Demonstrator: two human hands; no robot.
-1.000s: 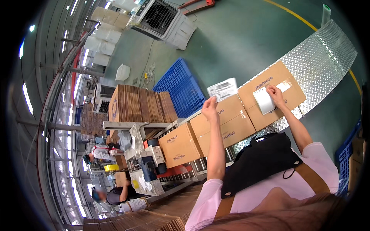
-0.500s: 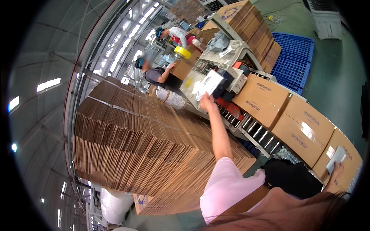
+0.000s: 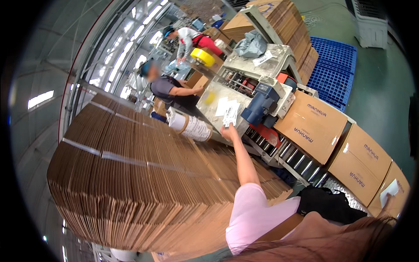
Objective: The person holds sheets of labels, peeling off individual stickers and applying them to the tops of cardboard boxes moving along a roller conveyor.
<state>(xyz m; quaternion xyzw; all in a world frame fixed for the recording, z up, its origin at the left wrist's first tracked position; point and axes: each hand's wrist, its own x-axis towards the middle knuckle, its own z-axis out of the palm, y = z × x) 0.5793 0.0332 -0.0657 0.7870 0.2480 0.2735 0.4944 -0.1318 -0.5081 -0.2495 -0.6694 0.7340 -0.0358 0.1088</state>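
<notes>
My left hand [image 3: 226, 130] reaches far forward and pinches a white printed sheet [image 3: 230, 113] over the pale worktable [image 3: 214, 94] beside a blue box-sealing machine [image 3: 261, 105]. At the lower right rim my right hand [image 3: 387, 205] holds a small white label [image 3: 390, 190] against the top of a brown cardboard box [image 3: 402, 183]. Only part of that hand shows. Two more closed boxes [image 3: 312, 124] [image 3: 364, 166] sit in a row on the roller conveyor [image 3: 286, 153].
A tall stack of flattened cardboard [image 3: 131, 174] fills the left side. A paper roll [image 3: 192, 126] lies by the table. Two other people [image 3: 170, 89] [image 3: 187, 37] work beyond it, near a yellow tape roll [image 3: 202, 56]. A blue pallet [image 3: 336, 65] lies on the green floor.
The view has swung left, away from the boxes. My left hand has carried the sheet from the box row out to the worktable. My right hand stays with the label on the box.
</notes>
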